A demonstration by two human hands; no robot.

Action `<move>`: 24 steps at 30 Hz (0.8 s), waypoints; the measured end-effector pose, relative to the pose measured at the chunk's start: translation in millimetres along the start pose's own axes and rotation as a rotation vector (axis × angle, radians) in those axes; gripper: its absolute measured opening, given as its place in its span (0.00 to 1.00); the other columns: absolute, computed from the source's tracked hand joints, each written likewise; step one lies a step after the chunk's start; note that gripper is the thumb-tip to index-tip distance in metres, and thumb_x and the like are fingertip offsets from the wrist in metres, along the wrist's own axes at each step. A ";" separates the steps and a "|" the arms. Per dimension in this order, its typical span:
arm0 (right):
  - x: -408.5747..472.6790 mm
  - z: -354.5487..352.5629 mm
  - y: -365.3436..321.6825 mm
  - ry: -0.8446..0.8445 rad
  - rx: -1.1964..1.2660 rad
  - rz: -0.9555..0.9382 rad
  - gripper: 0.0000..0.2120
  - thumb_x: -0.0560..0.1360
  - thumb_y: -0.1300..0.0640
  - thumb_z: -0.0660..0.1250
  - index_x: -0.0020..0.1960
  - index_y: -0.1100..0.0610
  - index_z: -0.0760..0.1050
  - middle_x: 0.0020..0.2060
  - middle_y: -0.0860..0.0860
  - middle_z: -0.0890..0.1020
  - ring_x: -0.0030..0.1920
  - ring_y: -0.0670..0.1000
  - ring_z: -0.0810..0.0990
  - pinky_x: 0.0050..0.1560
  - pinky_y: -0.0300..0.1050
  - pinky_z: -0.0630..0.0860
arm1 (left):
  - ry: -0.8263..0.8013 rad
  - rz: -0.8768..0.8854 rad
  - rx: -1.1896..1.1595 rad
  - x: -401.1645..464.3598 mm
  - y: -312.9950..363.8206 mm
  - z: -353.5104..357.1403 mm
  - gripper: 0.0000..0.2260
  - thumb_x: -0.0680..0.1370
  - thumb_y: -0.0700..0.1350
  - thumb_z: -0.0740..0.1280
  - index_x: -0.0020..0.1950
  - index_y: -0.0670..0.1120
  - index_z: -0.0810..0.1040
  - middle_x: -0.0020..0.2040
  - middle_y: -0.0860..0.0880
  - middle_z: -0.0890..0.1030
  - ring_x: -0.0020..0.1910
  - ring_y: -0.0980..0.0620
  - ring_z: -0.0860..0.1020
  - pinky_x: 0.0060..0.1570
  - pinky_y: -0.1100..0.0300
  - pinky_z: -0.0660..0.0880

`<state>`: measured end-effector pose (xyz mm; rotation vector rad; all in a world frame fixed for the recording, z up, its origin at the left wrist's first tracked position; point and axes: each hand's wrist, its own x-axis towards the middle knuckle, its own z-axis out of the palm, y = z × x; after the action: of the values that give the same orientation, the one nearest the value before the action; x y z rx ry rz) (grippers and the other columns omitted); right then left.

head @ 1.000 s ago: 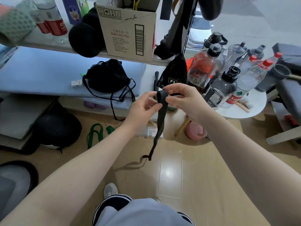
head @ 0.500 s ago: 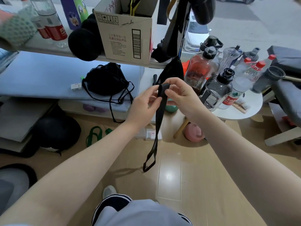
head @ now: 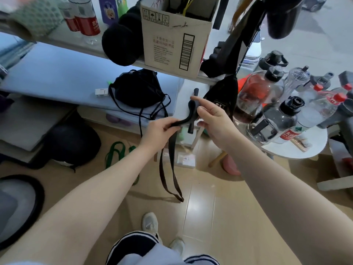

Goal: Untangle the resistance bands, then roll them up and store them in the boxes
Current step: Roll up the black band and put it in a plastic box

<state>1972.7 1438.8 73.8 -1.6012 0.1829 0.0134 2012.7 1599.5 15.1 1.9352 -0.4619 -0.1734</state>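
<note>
Currently rolling: left hand [head: 159, 131] pinches the black resistance band [head: 183, 122] near its top; right hand [head: 214, 119], at 3 o'clock of it, grips the upper end, index finger extended. Loop hangs toward the floor [head: 219, 217]. Advice: keep tension, wind flat turns. Cardboard box [head: 172, 41] waits at 12 o'clock.

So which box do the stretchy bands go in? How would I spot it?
Find the long white shelf running across the top of the room. The cardboard box sits on it, open at the top, just right of two fuzzy black balls. It is the only brown box up there, with a black barcode printed down its front.
</note>
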 end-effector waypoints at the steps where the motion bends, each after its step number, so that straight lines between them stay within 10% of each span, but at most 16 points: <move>1: 8.0 3.9 0.6 -0.028 -0.001 0.011 0.15 0.80 0.64 0.55 0.56 0.47 0.74 0.33 0.39 0.80 0.36 0.41 0.77 0.42 0.37 0.71 | 0.020 0.011 0.028 7.8 -5.8 -9.4 0.10 0.75 0.39 0.68 0.56 0.44 0.81 0.49 0.52 0.82 0.49 0.55 0.80 0.53 0.63 0.76; 13: 105.2 51.3 -19.3 -0.152 0.328 0.115 0.15 0.82 0.60 0.52 0.54 0.47 0.76 0.34 0.45 0.75 0.30 0.46 0.63 0.36 0.39 0.63 | 0.148 0.053 0.090 81.2 -23.0 -83.5 0.12 0.73 0.40 0.71 0.56 0.43 0.80 0.48 0.53 0.80 0.50 0.57 0.78 0.52 0.76 0.71; 24: 137.5 31.8 172.7 -0.162 -0.145 0.404 0.13 0.79 0.68 0.55 0.59 0.59 0.72 0.48 0.58 0.77 0.38 0.51 0.77 0.44 0.39 0.77 | 0.042 -0.608 0.081 17.8 -177.0 4.8 0.13 0.78 0.41 0.63 0.63 0.44 0.75 0.60 0.48 0.77 0.57 0.53 0.75 0.54 0.63 0.69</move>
<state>2089.9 1450.7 -115.6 -1.6746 0.3826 0.4766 2069.5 1648.2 -146.4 2.1060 0.1641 -0.5085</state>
